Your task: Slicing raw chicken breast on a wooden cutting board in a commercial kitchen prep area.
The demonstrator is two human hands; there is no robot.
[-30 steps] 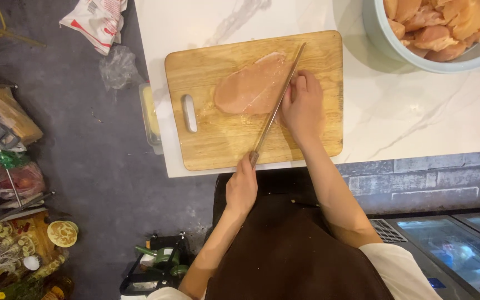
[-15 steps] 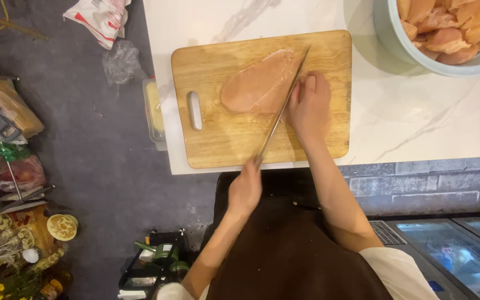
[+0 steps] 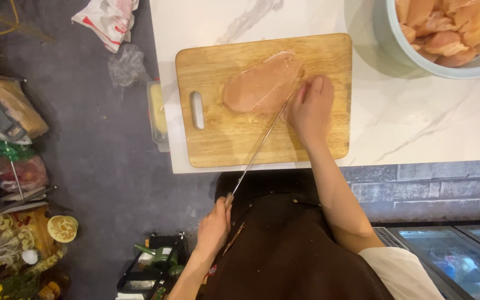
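Clenched round the handle of a long knife (image 3: 262,139), the left hand (image 3: 213,226) sits low in the frame, off the tabletop (image 3: 418,122) and over the apron. The blade runs up and right to the meat (image 3: 262,86), which lies on the board (image 3: 218,144) at upper centre. The right hand (image 3: 311,108) grasps nothing; it rests on the board with its fingers bent against the meat's right edge, touching or just beside the blade tip.

The likely trouble is those fingers: a slip on wet meat could bring the edge into them. Held so far back, the blade may also wander.

The board's lower edge lies near the tabletop's lower edge. A small tray (image 3: 158,114) hugs the tabletop's left edge, and a bowl (image 3: 395,39) of more meat sits at upper right. Bare tabletop between board and bowl gives room.
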